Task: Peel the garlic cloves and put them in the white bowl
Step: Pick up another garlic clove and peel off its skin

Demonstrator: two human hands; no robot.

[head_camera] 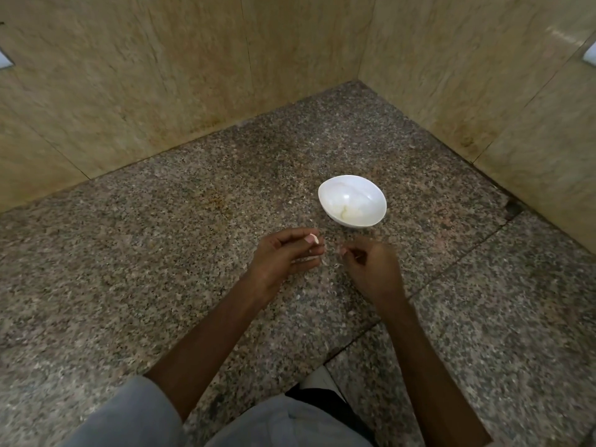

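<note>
From the head view, looking down at the speckled stone counter in the corner of the tiled walls, my left hand is curled around a garlic clove, pinching it between thumb and fingertips just near of the white bowl. The clove's pale tip shows above my fingers; I cannot tell how much skin is on it. My right hand sits just right of the left, close but apart from it, its fingers bent inward. It is blurred, so I cannot tell whether it pinches a scrap of skin or nothing at all. The bowl stands on the counter a little farther and to the right of both hands, and a few pale peeled cloves lie at its near side, so I judge part of the job is done. What is left, as far as I can see, is to finish stripping this clove and drop it in; no other unpeeled garlic is visible.
</note>
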